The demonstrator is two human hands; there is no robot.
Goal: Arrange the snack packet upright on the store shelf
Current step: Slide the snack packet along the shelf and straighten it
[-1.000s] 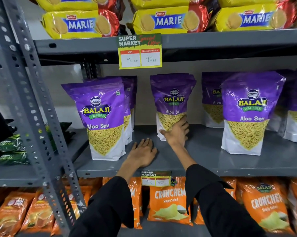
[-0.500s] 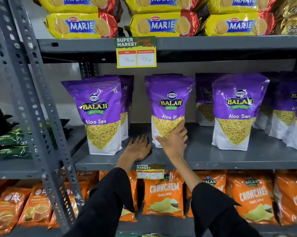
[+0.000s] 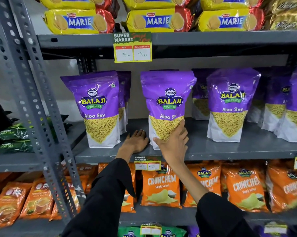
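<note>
A purple Balaji Aloo Sev snack packet point(image 3: 168, 103) stands upright near the front of the grey middle shelf point(image 3: 212, 149). My right hand point(image 3: 173, 142) grips its lower front, fingers wrapped around the bottom right corner. My left hand point(image 3: 135, 141) lies flat on the shelf just left of the packet, palm down, fingers spread, holding nothing. Both arms wear black sleeves.
More purple Aloo Sev packets stand on the same shelf: one at left point(image 3: 98, 108), one at right point(image 3: 229, 105), others behind. Yellow Marie biscuit packs point(image 3: 158, 20) fill the shelf above, orange Crunchem bags point(image 3: 161, 187) the one below. A perforated grey upright point(image 3: 33, 100) stands at left.
The packet in my right hand has come forward from the back of the shelf toward its front edge. My left hand has stayed flat on the shelf.
</note>
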